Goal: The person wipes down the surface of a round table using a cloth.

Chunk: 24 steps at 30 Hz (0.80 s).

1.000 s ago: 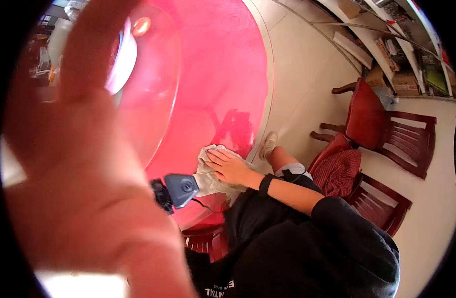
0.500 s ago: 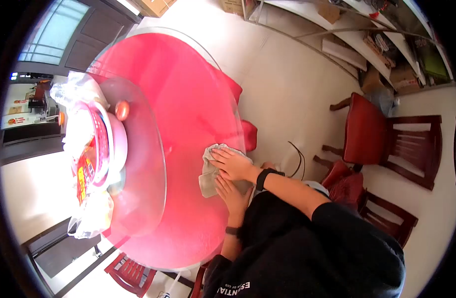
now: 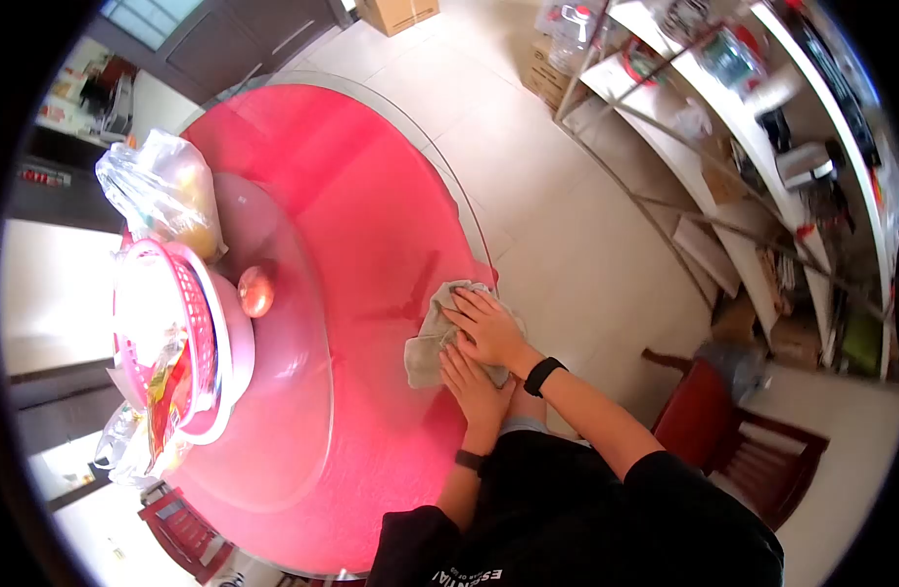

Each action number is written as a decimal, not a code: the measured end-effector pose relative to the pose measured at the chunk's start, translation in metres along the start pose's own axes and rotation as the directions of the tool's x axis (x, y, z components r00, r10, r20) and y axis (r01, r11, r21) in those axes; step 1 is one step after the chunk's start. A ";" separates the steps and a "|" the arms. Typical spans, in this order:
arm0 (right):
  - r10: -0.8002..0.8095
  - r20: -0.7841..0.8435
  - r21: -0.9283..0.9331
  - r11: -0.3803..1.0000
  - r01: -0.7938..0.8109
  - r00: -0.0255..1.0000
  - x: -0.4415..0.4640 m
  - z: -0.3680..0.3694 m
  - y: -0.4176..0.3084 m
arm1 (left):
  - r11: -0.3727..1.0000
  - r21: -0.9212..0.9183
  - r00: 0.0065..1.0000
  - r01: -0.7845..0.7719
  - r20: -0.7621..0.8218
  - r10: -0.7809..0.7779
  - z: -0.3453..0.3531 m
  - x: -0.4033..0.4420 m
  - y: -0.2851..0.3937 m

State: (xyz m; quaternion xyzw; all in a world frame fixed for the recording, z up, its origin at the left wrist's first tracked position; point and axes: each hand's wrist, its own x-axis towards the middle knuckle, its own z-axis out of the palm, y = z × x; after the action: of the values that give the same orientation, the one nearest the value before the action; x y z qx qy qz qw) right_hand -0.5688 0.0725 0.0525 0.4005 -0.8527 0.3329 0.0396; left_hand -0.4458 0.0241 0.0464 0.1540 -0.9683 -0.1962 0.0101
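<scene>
A grey-beige cloth (image 3: 428,344) lies bunched on the red table (image 3: 371,225), close to its edge. My right hand (image 3: 490,331) presses on the cloth with its fingers stretched flat. Just below it, my left hand (image 3: 477,393) rests flat on the cloth's lower part, its fingers partly tucked beside the right hand. Both wrists carry dark bands. Under the palms, part of the cloth is hidden.
A raised glass turntable (image 3: 307,391) holds a pink basket and basin (image 3: 236,342), a red round fruit or onion (image 3: 255,292), and a plastic bag (image 3: 190,196). Red chairs (image 3: 699,411) stand to the right, near a loaded shelf (image 3: 655,122). A cardboard box (image 3: 398,12) sits behind.
The view has turned, bringing more of the shelf into sight at right. Both hands remain flat on the cloth near the table's edge; the cloth's outline has shifted slightly.
</scene>
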 end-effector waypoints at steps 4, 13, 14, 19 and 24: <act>-0.105 0.062 -0.012 0.994 0.106 0.993 0.062 -0.010 0.050 | 0.992 0.063 0.993 0.109 0.043 -0.112 0.000 0.065 0.026; -0.235 0.219 0.048 0.972 0.230 0.947 0.160 -0.017 0.109 | 0.943 0.040 0.935 0.329 0.126 -0.332 -0.006 0.174 0.056; -0.263 0.241 0.055 0.965 0.257 0.934 0.170 -0.016 0.119 | 0.938 0.080 0.940 0.336 0.038 -0.340 0.002 0.184 0.060; -0.411 0.260 0.200 0.908 0.367 0.874 0.241 -0.006 0.160 | 0.908 0.017 0.890 0.419 -0.207 -0.407 0.033 0.254 0.062; -0.565 0.324 0.311 0.821 0.478 0.759 0.300 0.001 0.194 | 0.823 0.142 0.836 0.549 -0.101 -0.540 0.023 0.315 0.070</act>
State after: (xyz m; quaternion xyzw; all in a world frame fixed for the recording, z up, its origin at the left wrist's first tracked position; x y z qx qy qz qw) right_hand -0.9092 -0.0357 0.0478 0.6844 -0.6557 0.3067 -0.0875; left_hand -0.7684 -0.0017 0.0393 0.4296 -0.8962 -0.1055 -0.0319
